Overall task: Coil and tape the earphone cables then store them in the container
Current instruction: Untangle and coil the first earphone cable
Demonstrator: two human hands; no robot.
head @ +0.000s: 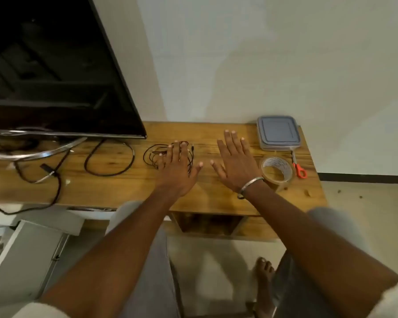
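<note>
1. The left hand [177, 167] is palm down, fingers straight and spread, over the loose tangle of earphone cable [151, 154] on the wooden table [124, 187]. It grips nothing.
2. The right hand [237, 164] is also flat and spread wide over bare wood, holding nothing, apart from the cable.
3. The tape roll [277, 173] sits just beside the right wrist, with the scissors [298, 168] on its far side.
4. The lidded container [278, 133] stands at the far right corner.

Dim, soft indoor light; slightly blurry wide-angle view, edges bowed, faint shadows.
</note>
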